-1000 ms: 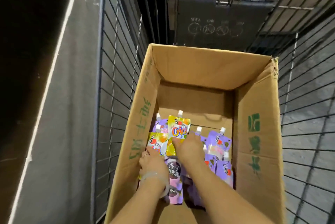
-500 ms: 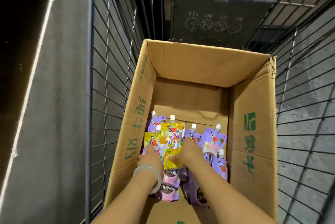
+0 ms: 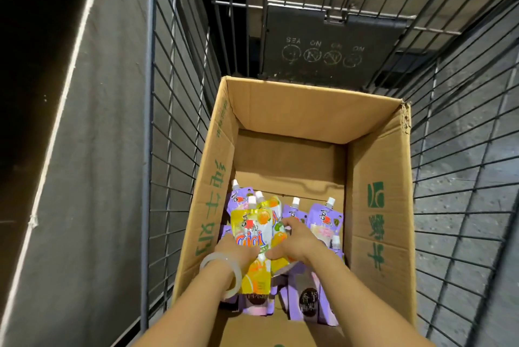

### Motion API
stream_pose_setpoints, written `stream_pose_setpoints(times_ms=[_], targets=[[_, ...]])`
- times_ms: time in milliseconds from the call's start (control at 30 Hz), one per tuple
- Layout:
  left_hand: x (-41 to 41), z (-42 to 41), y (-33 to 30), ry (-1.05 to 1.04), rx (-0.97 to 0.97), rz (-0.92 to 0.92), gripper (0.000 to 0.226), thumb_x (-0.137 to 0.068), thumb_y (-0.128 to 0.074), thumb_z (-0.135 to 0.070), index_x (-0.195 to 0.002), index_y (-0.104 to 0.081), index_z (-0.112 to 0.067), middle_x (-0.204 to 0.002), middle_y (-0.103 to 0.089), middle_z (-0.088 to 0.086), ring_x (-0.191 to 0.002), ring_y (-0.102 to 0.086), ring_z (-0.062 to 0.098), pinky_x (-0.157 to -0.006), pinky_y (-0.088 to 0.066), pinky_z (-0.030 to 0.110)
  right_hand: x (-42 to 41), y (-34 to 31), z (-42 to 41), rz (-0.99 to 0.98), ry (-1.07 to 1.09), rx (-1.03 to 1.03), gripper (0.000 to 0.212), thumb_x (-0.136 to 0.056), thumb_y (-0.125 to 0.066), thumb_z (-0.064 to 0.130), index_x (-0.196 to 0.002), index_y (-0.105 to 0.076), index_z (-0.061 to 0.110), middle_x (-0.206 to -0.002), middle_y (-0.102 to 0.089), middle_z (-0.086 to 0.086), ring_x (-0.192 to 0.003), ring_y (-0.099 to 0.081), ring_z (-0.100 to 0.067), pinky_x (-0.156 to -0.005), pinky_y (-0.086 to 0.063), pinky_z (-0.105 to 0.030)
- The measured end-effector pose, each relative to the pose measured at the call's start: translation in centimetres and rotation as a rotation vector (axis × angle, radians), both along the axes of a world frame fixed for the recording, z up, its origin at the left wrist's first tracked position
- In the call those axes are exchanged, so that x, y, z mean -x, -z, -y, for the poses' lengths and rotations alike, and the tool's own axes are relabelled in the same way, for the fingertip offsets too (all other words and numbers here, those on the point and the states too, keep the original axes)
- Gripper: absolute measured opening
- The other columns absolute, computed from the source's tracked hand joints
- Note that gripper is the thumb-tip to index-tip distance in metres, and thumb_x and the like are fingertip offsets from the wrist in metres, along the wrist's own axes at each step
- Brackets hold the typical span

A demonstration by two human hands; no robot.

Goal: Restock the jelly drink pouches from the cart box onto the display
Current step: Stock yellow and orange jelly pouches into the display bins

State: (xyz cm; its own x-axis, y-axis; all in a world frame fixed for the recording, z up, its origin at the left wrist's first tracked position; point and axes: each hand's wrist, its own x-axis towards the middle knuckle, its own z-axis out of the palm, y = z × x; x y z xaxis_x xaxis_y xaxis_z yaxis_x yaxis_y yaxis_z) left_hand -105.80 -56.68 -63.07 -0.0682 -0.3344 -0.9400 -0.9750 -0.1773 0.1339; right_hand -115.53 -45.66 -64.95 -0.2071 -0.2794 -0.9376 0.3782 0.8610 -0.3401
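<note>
Cardboard box point(image 3: 376, 206) open at frame centre, inside wire cart point(image 3: 174, 122). Both hands low in box — left hand point(image 3: 234, 252) with pale bangle point(image 3: 224, 271) grips yellow pouches point(image 3: 252, 231); right hand point(image 3: 297, 242) holds same bundle from right. Purple pouches point(image 3: 324, 220) stand around them, white caps up. Dark placard point(image 3: 323, 49) at upper centre.

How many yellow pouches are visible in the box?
2: front yellow pouch held by both hands, second yellow pouch directly behind it. More may be hidden below.
</note>
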Motion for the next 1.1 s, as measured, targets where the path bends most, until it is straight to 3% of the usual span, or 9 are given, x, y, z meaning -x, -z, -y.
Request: stream_pose_setpoints(times_ms=[100,267,400,500,567,667,800,933,1100], targets=[[0.2,0.2,-1.6,-0.084,0.053,-0.138,0.024,-0.079,-0.071,-0.013,-0.092,-0.051,-0.013,-0.096,-0.059,0.006,-0.088,-0.056,0.024,-0.082,-0.047,0.033,0.0,-1.2,-0.4,0.024,0.109,0.079,0.067,-0.071,-0.075,-0.005,-0.125,-0.043,0.016,-0.096,-0.056,-0.003,-0.068,-0.057,-0.017,-0.066,-0.052,-0.030],[0.0,-0.1,-5.2,-0.155,0.117,-0.337,0.021,-0.082,-0.070,-0.012,-0.099,-0.058,-0.015,-0.088,-0.063,-0.001,-0.072,-0.057,0.008,-0.057,-0.042,0.016,-0.3,-3.6,-2.0,0.054,0.393,0.200,0.070,-0.070,-0.075,-0.008,-0.127,-0.043,0.018,-0.099,-0.069,-0.011,-0.087,-0.065,-0.027,-0.090,-0.050,-0.051],[-0.5,-0.7,-8.3,-0.278,0.185,-0.401,0.027,-0.080,-0.072,-0.009,-0.103,-0.059,-0.007,-0.094,-0.065,0.009,-0.082,-0.061,0.022,-0.064,-0.050,0.026,0.0,-6.7,-3.6,-0.009,0.548,0.325,0.058,-0.079,-0.075,0.014,-0.128,-0.044,0.015,-0.108,-0.070,-0.008,-0.087,-0.070,-0.022,-0.088,-0.055,-0.043],[-0.8,-2.1,-11.0,-0.364,0.188,-0.475,0.024,-0.079,-0.072,-0.008,-0.097,-0.057,-0.014,-0.098,-0.068,0.009,-0.088,-0.064,0.026,-0.082,-0.055,0.038,0.8,-9.9,-4.5,-0.077,0.511,0.390,0.020,-0.091,-0.059,0.027,-0.109,-0.052,0.021,-0.097,-0.071,-0.002,-0.075,-0.069,-0.015,-0.072,-0.057,-0.035],[-1.1,-3.5,-13.3,-0.405,0.173,-0.542,0.025,-0.075,-0.076,-0.009,-0.091,-0.060,-0.021,-0.093,-0.070,0.005,-0.089,-0.067,0.026,-0.087,-0.054,0.044,0.9,-12.2,-5.2,-0.097,0.481,0.452,0.008,-0.093,-0.057,0.019,-0.097,-0.050,0.020,-0.089,-0.068,-0.001,-0.070,-0.066,-0.015,-0.067,-0.055,-0.033],[-1.8,-5.9,-16.0,-0.470,0.162,-0.632,0.042,-0.064,-0.081,-0.009,-0.102,-0.065,-0.013,-0.094,-0.072,0.007,-0.086,-0.068,0.025,-0.080,-0.057,0.043,0.9,-15.6,-6.6,-0.158,0.397,0.549,0.021,-0.087,-0.061,0.000,-0.096,-0.049,0.015,-0.089,-0.065,-0.005,-0.076,-0.064,-0.019,-0.067,-0.055,-0.034],[-4.0,-10.1,-20.5,-0.586,0.187,-0.758,0.026,-0.079,-0.067,0.009,-0.100,-0.059,-0.004,-0.086,-0.067,0.011,-0.075,-0.063,0.025,-0.074,-0.054,0.037,0.1,-20.5,-9.2,-0.152,0.221,0.669,0.032,-0.082,-0.065,-0.002,-0.112,-0.056,0.005,-0.108,-0.068,-0.017,-0.096,-0.067,-0.034,-0.087,-0.054,-0.049],[-8.0,-14.5,-24.5,-0.664,0.238,-0.847,0.020,-0.081,-0.065,0.008,-0.089,-0.061,-0.011,-0.084,-0.067,0.009,-0.074,-0.063,0.024,-0.077,-0.053,0.039,-1.8,-24.8,-11.8,-0.137,0.049,0.767,0.028,-0.084,-0.062,-0.004,-0.110,-0.060,0.005,-0.102,-0.070,-0.015,-0.087,-0.067,-0.028,-0.082,-0.057,-0.041],[-14.6,-18.6,-28.6,-0.820,0.350,-0.881,0.041,-0.070,-0.077,0.002,-0.107,-0.060,-0.003,-0.109,-0.067,0.019,-0.090,-0.065,0.032,-0.086,-0.053,0.049,-6.4,-29.0,-13.1,-0.093,-0.093,0.823,0.028,-0.086,-0.060,-0.004,-0.113,-0.059,0.002,-0.107,-0.069,-0.018,-0.096,-0.066,-0.034,-0.087,-0.055,-0.047]])
